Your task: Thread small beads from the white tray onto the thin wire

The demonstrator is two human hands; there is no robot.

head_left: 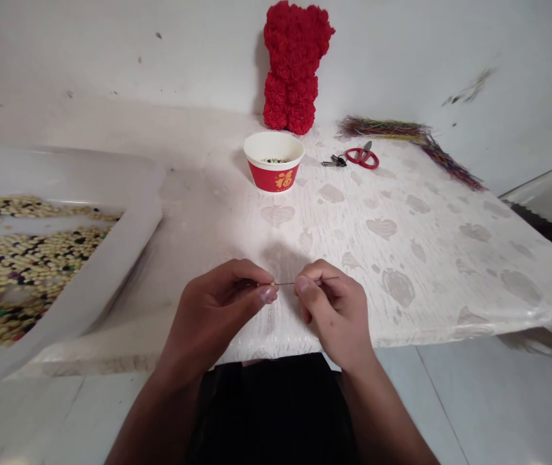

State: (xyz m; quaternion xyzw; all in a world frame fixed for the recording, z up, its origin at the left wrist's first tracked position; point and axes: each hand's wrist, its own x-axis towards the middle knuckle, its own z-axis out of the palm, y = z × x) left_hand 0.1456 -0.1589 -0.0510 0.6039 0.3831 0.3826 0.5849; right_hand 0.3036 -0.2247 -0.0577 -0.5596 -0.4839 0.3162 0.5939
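Observation:
Over the near edge of the table, my left hand [230,300] pinches a small yellowish bead [272,283] between thumb and forefinger. From it a thin dark wire [285,283] runs straight across to my right hand [331,303], which is closed on the wire. The wire's end sticks out past the right fingers. Whether more beads sit inside the left hand I cannot tell. Beyond the hands stands a red and white paper bowl [274,177] with small beads at its bottom.
At left, a white tray [135,223] holds many pale, black and coloured beads. Red-handled scissors [363,157] and keys [335,161] lie right of the bowl. Bundles of coloured wires [385,127] lie near the wall. A red rose-covered figure [291,71] stands behind the bowl on the patterned tablecloth [421,258].

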